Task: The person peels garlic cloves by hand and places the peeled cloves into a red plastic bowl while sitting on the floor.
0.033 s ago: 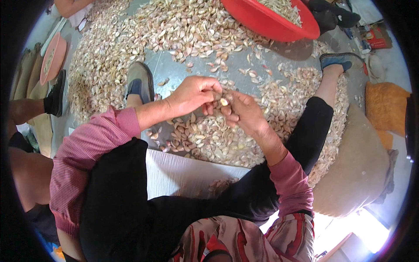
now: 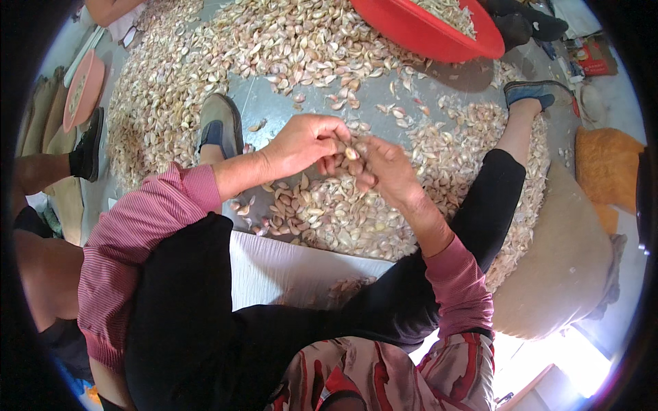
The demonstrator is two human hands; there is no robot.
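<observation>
Left hand (image 2: pixel 301 144) and right hand (image 2: pixel 387 168) meet, fingers pinched closed around one small pale garlic clove (image 2: pixel 351 153). Loose pinkish-white garlic cloves (image 2: pixel 343 219) lie heaped beneath. No change shows between frames.

Grey floor (image 2: pixel 274 103) — bright sunlight

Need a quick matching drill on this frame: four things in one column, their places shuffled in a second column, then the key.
Things
1. garlic clove
2. red basin
3. pink plate
4. burlap sack

Places
A. far left edge, on the floor
B. pinched between the left hand and right hand
C. right side, beside the person's leg
D. top of the picture, with cloves in it

Pairs: 1-B, 2-D, 3-A, 4-C
</observation>
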